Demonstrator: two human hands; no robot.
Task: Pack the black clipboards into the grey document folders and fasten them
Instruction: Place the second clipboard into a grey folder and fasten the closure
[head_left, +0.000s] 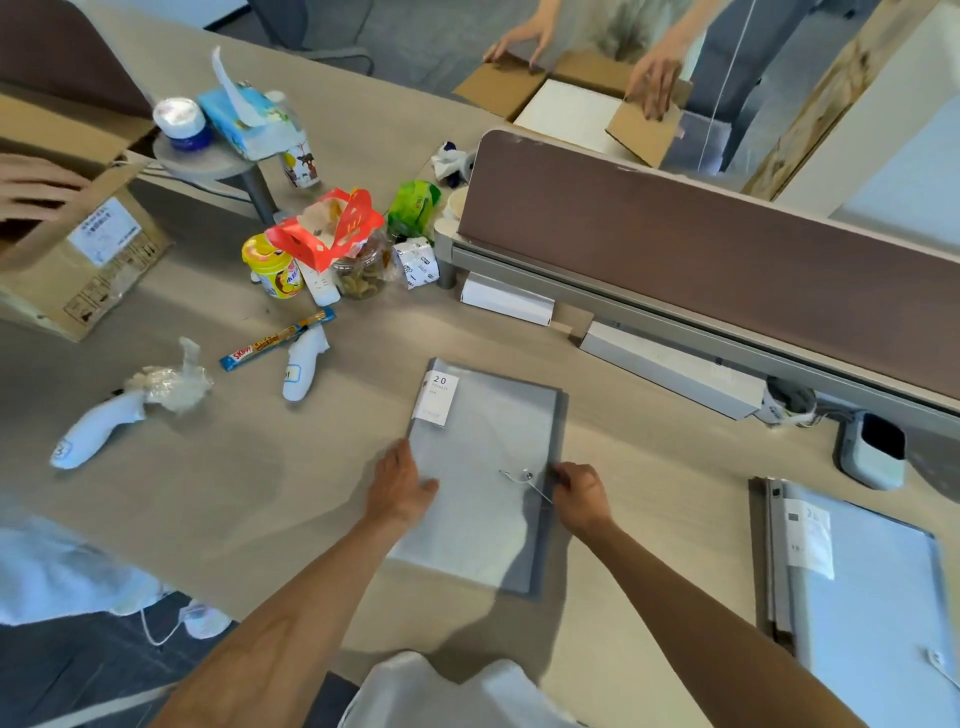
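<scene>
A grey document folder (483, 467) lies closed on the desk in front of me, with a white "20" label at its top left corner. My left hand (397, 483) rests flat on its left edge, thumb on the cover. My right hand (576, 491) is at the right edge, its fingers pinched on the thin fastening cord (540, 491) that runs from the small round button (526, 475) on the cover. No black clipboard shows; the cover hides whatever is inside. A second grey folder (862, 597) lies at the right edge of the view.
Snacks, a yellow tub (272, 267), a red carton (324, 231) and two white controllers (304, 364) crowd the desk's left middle. A cardboard box (78, 249) stands far left. A brown partition (727, 249) runs along the right. Other people's hands handle boxes beyond.
</scene>
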